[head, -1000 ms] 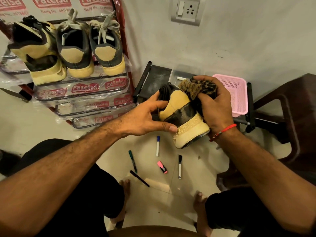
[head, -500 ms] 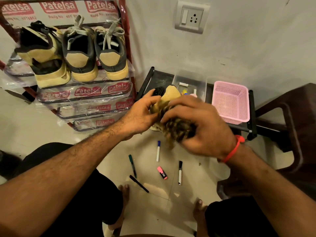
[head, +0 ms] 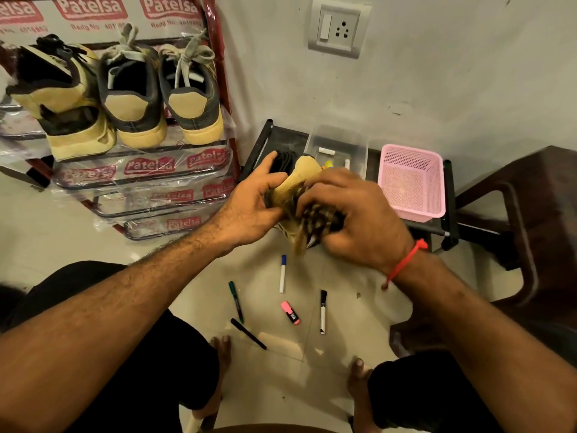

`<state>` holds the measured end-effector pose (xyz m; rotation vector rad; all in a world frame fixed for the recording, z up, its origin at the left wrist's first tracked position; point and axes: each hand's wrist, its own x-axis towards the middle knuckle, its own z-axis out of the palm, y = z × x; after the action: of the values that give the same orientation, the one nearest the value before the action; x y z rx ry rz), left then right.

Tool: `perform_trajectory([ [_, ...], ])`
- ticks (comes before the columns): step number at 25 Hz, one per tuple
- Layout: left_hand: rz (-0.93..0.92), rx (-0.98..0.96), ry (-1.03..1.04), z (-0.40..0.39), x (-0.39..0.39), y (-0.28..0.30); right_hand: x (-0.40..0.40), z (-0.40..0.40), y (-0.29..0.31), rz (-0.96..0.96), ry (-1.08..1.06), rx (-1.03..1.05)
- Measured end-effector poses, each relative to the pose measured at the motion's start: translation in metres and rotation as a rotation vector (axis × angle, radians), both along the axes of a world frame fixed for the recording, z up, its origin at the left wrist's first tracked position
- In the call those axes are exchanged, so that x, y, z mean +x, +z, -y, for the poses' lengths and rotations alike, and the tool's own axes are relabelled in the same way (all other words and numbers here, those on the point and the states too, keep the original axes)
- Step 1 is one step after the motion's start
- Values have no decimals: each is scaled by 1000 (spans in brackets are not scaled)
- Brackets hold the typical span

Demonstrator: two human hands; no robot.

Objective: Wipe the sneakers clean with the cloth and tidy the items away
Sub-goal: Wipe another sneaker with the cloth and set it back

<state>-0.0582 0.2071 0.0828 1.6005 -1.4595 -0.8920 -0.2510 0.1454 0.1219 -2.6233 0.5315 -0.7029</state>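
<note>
The right hand (head: pixel 352 214), which a second ago grips the cloth (head: pixel 315 218) at the far top of the sneaker (head: pixel 299 179), now presses it lower, over the near side, hiding the pale sole.

A pale painted wall (head: pixel 437 73) is carrying a grey switch and socket plate (head: pixel 338 28). Glossy cream floor tiles (head: pixel 62 232) are reflecting warm indoor light. A red metal rack (head: pixel 223 98), wrapped in printed plastic, is leaning at the left; a dark brown chair (head: pixel 537 214) is standing at the right.
</note>
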Motion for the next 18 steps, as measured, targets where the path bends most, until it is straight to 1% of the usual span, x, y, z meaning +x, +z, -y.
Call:
perform_trajectory([
  [2,-55,-6,-28,-1,0,1,-4,24,4,74,-194,63],
  [3,-76,-23,-55,-2,-1,3,-8,27,4,87,-258,84],
  [4,-67,-30,-70,0,-2,3,-9,23,3,87,-262,77],
  [7,37,-7,-43,0,0,-1,0,-5,0,-5,14,-36],
  [8,47,-9,-32,0,-1,-3,0,-1,-2,-26,34,-35],
  [9,30,-11,-28,0,-1,-4,-2,11,-3,-9,-26,-10],
  [11,-18,-26,-9,1,1,-5,-8,35,-7,40,-232,54],
  [13,-29,-18,3,2,0,-2,-15,43,-13,32,-375,152],
  [16,-43,-13,-18,2,0,2,-11,31,-12,124,-368,242],
  [18,-38,-5,-27,2,-3,4,-5,18,-3,200,-271,234],
])
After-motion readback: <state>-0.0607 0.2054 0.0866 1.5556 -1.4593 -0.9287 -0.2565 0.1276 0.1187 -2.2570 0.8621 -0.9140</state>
